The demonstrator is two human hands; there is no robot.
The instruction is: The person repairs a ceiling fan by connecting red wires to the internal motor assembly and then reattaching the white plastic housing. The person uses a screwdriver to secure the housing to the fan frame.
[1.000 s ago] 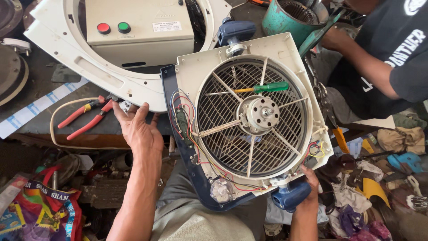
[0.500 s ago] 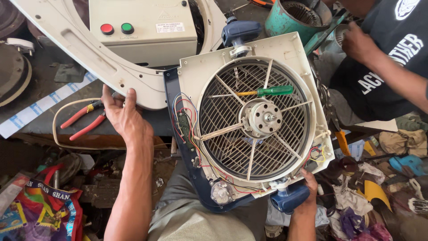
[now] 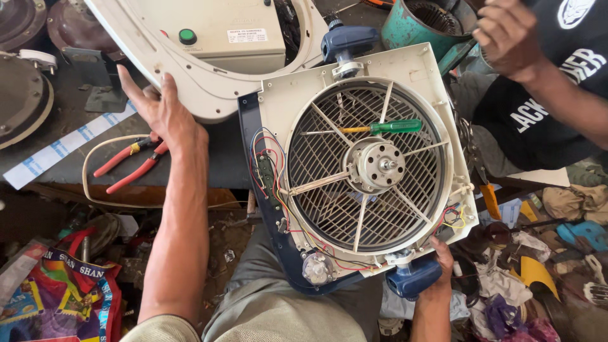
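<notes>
Blue foot [image 3: 415, 278] of the fan housing [image 3: 361, 171] on my lap sits clamped in my right hand [image 3: 441, 263]; I'd keep that firm so the assy stays level. Left hand [image 3: 166, 114] is spread flat, gripping nothing, against the white round panel [image 3: 209, 88] on the bench; press near its rim, clear of the red pliers [image 3: 130, 163].

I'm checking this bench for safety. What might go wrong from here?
1. The green-handled screwdriver lies loose on the fan grille; if the housing tilts, it may slide off.
2. Only the right hand grips the fan housing, at its lower corner, so it might tip.
3. Exposed wires along its edge might snag.
</notes>
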